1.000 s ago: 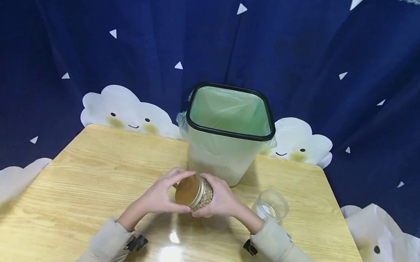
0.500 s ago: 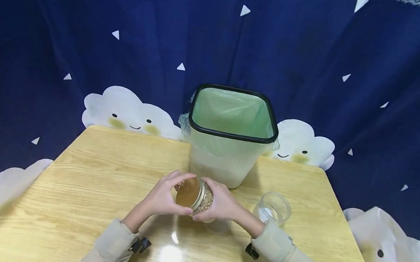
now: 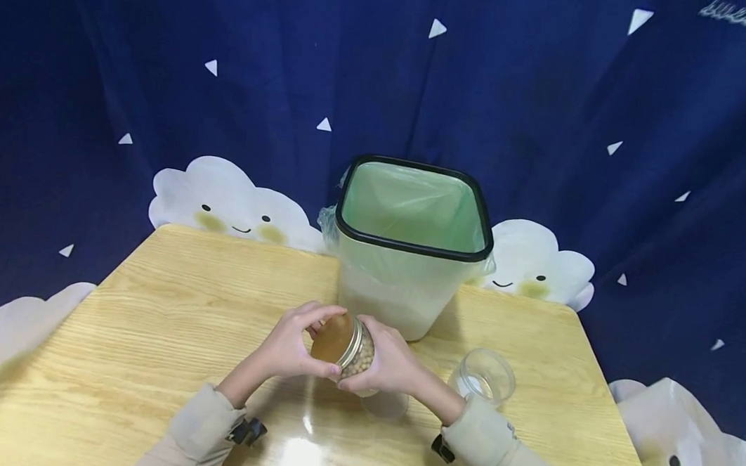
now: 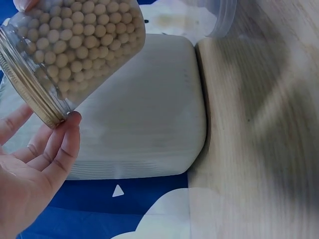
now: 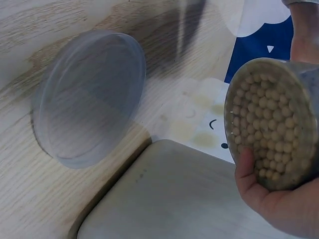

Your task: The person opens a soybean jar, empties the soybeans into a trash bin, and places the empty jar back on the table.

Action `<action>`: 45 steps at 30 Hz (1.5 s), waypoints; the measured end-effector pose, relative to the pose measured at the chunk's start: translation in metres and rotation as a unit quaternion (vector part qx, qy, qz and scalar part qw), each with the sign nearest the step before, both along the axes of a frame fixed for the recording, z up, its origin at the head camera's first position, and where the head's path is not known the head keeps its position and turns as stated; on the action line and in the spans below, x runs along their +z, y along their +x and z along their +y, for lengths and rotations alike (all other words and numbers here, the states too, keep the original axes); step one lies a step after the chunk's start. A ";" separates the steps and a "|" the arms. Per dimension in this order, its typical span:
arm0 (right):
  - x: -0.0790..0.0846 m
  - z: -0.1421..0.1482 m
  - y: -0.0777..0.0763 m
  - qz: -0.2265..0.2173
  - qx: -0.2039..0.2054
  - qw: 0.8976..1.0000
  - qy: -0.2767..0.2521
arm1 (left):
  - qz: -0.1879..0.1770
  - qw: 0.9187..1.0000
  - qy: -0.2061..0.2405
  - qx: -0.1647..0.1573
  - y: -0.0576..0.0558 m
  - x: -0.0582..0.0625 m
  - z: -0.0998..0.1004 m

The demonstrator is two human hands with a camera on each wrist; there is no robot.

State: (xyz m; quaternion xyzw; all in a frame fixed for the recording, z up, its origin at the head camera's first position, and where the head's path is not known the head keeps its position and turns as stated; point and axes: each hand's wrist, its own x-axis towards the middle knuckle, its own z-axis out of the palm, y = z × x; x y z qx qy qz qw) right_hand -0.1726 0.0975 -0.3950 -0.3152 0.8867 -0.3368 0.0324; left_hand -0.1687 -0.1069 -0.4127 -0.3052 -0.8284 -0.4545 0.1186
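My left hand [image 3: 291, 345] is clamped on the gold-rimmed, amber-brown round lid [image 3: 331, 338], thumb and fingers at its edge; my right hand [image 3: 392, 355] grips the clear round jar of pale tan beads [image 3: 361, 355], tilted above the pale wooden table [image 3: 185, 322]. Since a second ago my hold has scarcely changed; only my view has tipped up slightly. So the lid remains on; whether it has turned, I cannot tell. To the right stands a clear cylindrical container [image 3: 484, 377]; farther back, a white, black-rimmed plastic bin [image 3: 402, 284].
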 end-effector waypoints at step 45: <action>0.002 -0.015 -0.002 0.137 -0.068 0.986 0.059 | -0.130 0.979 -0.006 0.159 -0.002 0.009 0.010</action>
